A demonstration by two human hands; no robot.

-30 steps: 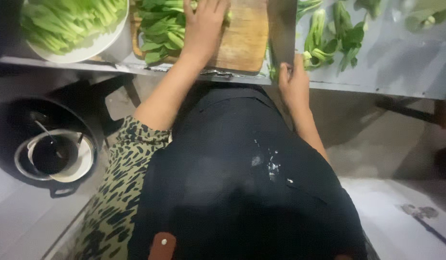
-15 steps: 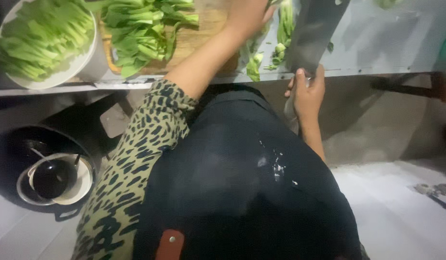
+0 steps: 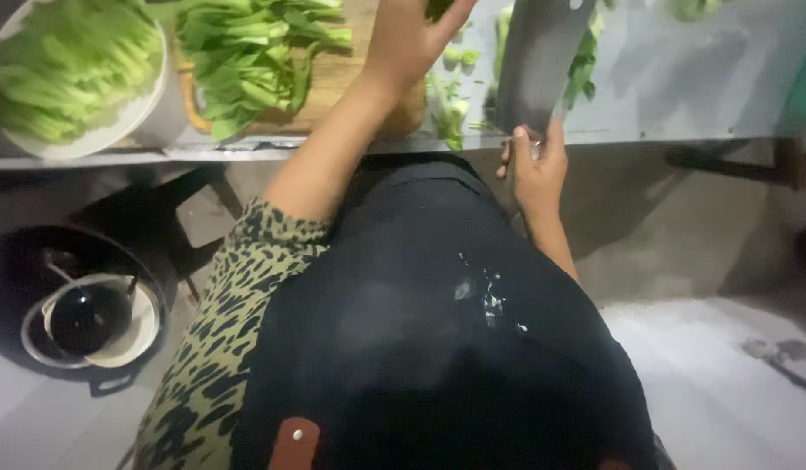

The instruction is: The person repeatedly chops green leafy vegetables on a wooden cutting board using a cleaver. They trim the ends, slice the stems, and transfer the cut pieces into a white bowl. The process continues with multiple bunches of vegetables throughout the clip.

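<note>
My right hand [image 3: 535,170] grips the handle of a broad cleaver [image 3: 542,61], whose blade points away from me over the metal counter [image 3: 681,78]. My left hand [image 3: 411,39] reaches to the right end of the wooden cutting board [image 3: 333,83] and closes on leafy greens at the top edge of view; what it holds is mostly cut off. A pile of leafy greens [image 3: 246,52] lies on the board. More green stalks [image 3: 446,96] lie on the counter between my hands.
A white bowl [image 3: 115,122] full of cut greens stands at the counter's left end. Below on the floor at left sits a dark pan [image 3: 89,322] with a bowl and ladle in it. My black apron fills the lower middle.
My left hand has shifted right, from the greens on the board to the board's right end. The cleaver in my right hand has risen into view over the counter.
</note>
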